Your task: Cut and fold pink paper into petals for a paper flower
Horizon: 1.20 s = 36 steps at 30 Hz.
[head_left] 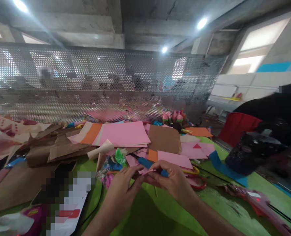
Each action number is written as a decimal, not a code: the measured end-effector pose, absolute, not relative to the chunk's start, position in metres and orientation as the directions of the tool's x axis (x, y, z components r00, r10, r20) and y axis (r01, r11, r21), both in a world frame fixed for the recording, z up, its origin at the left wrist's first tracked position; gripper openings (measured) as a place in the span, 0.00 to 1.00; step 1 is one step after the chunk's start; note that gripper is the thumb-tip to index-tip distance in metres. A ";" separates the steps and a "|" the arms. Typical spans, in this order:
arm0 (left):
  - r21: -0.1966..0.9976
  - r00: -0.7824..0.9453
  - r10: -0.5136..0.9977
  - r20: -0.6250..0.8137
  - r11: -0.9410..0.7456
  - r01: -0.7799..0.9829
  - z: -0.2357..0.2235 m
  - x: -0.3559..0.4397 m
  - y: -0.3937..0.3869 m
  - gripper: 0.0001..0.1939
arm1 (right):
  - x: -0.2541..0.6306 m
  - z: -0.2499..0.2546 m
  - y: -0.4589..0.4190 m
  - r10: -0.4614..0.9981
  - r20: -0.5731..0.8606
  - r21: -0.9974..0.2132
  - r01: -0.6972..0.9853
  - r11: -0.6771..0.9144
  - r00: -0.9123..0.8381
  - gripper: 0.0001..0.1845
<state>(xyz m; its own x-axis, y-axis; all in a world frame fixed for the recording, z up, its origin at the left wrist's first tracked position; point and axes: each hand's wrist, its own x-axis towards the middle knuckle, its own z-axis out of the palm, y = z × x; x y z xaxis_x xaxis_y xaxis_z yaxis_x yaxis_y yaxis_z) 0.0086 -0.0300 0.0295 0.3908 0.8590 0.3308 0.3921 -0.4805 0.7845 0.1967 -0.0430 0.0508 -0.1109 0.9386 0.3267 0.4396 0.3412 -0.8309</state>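
A small piece of pink paper [148,172] is pinched between both of my hands above the green tabletop [145,209]. My left hand [122,186] grips its left side with thumb and fingers closed. From the right, my right hand [171,178] closes on the other side, and its fingers partly hide the paper. Just behind the hands lies a tool with a blue handle [146,163], partly covered. Beside my right hand are red and yellow loop handles [199,183], perhaps of scissors. Crumpled clear wrap with green and blue bits [113,165] sits near my left hand.
Pink sheets [125,133] and brown paper [164,139] are piled at the back, before a perforated metal screen [98,78]. A pink glue gun [260,200] with a cord lies at right. A dark phone [59,177] is at left. Someone in black sits beyond a red chair [241,127].
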 end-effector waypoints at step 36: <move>0.977 0.245 0.958 0.146 -0.179 0.115 0.017 0.015 -0.028 0.20 | 0.200 0.045 -0.038 0.984 0.108 -0.967 0.213 0.137 -0.143 0.15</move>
<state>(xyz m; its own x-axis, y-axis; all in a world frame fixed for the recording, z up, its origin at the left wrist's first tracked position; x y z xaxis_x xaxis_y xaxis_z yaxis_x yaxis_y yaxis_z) 0.0145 -0.0277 0.0165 0.2448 0.9585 0.1465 0.1152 -0.1787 0.9771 0.1999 -0.0383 0.0454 -0.1433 0.9838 0.1079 0.2129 0.1371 -0.9674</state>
